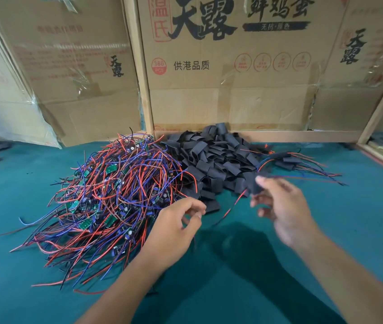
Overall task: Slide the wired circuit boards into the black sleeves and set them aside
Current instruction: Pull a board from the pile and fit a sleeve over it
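Cardboard boxes [228, 73] behind read 天露, 供港品质

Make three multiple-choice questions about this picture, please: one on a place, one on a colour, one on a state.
1. Where does the sleeve pile lie, seen from the camera?
A. right of the wire pile
B. left of it
C. on a box

2. What colour is the table?
A. white
B. teal
C. yellow

3. What does the right hand do?
A. lies flat on the table
B. holds a black sleeve above the table
C. presses on a box

Answers: 1 A, the sleeves sit right of the tangled wires. 2 B, the bare cloth is teal. 3 B, blurred fingers curl round a sleeve; the left hand pinches thin wires nearby.
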`<state>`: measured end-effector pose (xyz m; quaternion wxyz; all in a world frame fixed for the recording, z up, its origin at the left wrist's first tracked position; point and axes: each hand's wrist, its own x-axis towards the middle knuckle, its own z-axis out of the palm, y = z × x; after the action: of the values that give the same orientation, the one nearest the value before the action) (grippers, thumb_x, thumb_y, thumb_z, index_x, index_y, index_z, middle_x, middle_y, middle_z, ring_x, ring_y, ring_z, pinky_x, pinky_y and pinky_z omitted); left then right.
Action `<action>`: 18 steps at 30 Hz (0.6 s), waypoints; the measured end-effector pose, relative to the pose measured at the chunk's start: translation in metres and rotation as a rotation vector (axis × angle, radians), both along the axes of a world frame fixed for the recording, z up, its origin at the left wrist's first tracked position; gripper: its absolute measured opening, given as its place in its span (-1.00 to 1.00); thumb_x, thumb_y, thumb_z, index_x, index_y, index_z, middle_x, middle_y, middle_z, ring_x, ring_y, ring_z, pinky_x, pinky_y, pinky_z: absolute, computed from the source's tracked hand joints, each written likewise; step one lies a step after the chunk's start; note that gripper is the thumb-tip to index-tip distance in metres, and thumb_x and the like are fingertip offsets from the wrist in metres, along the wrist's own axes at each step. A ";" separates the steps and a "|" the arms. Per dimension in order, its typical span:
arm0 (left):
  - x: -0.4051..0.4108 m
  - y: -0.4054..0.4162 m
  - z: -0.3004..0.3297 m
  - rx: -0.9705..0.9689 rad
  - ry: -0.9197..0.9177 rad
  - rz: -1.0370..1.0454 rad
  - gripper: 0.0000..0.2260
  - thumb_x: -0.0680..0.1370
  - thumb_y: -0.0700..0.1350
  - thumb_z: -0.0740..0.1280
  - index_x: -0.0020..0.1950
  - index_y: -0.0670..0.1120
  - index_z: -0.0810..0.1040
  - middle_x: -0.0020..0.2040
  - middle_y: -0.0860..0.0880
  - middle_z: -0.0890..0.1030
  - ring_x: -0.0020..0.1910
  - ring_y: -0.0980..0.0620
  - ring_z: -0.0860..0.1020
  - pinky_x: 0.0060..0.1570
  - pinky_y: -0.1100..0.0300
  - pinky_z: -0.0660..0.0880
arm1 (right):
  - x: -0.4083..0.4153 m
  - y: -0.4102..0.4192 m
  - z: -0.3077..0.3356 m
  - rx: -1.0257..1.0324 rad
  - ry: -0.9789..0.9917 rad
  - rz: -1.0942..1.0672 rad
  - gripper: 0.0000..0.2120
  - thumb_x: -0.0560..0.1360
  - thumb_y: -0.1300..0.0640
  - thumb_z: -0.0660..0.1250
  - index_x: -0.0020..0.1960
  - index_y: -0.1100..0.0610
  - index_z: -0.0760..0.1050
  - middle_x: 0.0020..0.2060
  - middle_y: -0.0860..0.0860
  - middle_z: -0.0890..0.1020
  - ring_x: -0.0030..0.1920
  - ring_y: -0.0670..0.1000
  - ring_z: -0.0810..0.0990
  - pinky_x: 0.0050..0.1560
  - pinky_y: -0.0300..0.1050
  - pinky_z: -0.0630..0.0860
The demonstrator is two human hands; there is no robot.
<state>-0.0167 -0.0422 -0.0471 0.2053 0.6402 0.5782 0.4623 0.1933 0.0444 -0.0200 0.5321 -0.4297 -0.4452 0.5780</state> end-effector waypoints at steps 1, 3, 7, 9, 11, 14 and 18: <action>-0.002 0.001 -0.001 0.006 -0.002 0.021 -0.82 0.59 -0.25 0.32 0.01 0.03 0.61 -0.07 0.16 0.66 -0.11 0.15 0.58 -0.08 0.36 0.46 | 0.009 0.016 0.007 -0.007 0.034 -0.046 -0.90 0.51 0.14 0.41 -0.15 0.09 0.51 -0.43 0.03 0.60 -0.48 -0.01 0.58 -0.59 -0.23 0.35; -0.003 0.004 -0.003 0.016 0.009 0.049 -0.81 0.59 -0.24 0.31 -0.01 0.06 0.59 -0.08 0.18 0.63 -0.15 0.13 0.57 -0.14 0.36 0.45 | 0.026 0.054 0.023 -0.038 0.080 -0.122 -0.89 0.52 0.08 0.41 -0.13 0.08 0.51 -0.42 0.01 0.63 -0.47 -0.04 0.59 -0.54 -0.26 0.38; -0.003 0.006 -0.010 0.060 0.165 0.026 -0.87 0.59 -0.22 0.32 0.03 0.00 0.58 -0.08 0.17 0.58 -0.10 0.11 0.54 -0.15 0.41 0.41 | 0.044 0.130 0.047 -0.160 0.192 -0.251 -0.75 0.54 0.02 0.39 -0.21 0.15 0.47 -0.39 0.02 0.60 -0.50 -0.04 0.60 -0.51 -0.32 0.42; -0.003 0.006 -0.012 0.069 0.239 -0.012 -0.88 0.60 -0.19 0.31 0.06 0.00 0.57 -0.05 0.18 0.56 -0.10 0.12 0.53 -0.17 0.47 0.35 | 0.050 0.153 0.044 -0.230 0.118 -0.274 -0.70 0.56 -0.02 0.37 -0.17 0.19 0.46 -0.31 0.09 0.60 -0.46 -0.01 0.61 -0.55 -0.32 0.42; -0.002 0.005 -0.013 0.074 0.279 -0.038 -0.89 0.60 -0.16 0.30 0.08 0.00 0.55 -0.04 0.18 0.54 -0.11 0.12 0.52 -0.18 0.44 0.36 | 0.057 0.162 0.030 -0.312 -0.043 -0.261 -0.64 0.61 -0.06 0.30 -0.05 0.26 0.44 -0.27 0.16 0.58 -0.45 0.01 0.59 -0.61 -0.33 0.42; -0.003 0.005 -0.012 0.105 0.339 -0.044 -0.92 0.61 -0.14 0.28 0.06 0.00 0.53 -0.07 0.21 0.50 -0.14 0.16 0.49 -0.17 0.32 0.41 | 0.055 0.159 0.012 -0.302 -0.281 -0.290 -0.76 0.63 0.06 0.23 0.00 0.25 0.45 -0.32 0.17 0.54 -0.66 -0.07 0.46 -0.65 -0.37 0.32; -0.003 0.006 -0.010 0.130 0.407 -0.042 -0.93 0.61 -0.14 0.27 0.05 -0.04 0.53 -0.07 0.14 0.52 -0.16 0.12 0.49 -0.14 0.11 0.49 | 0.009 0.121 0.014 0.083 -0.657 -0.173 -0.86 0.54 0.09 0.31 -0.08 0.14 0.58 -0.38 -0.02 0.62 -0.48 -0.04 0.54 -0.46 -0.18 0.45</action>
<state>-0.0193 -0.0362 -0.0568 0.0522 0.7440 0.5634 0.3555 0.2026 0.1651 -0.0057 0.4242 -0.6070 -0.5780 0.3428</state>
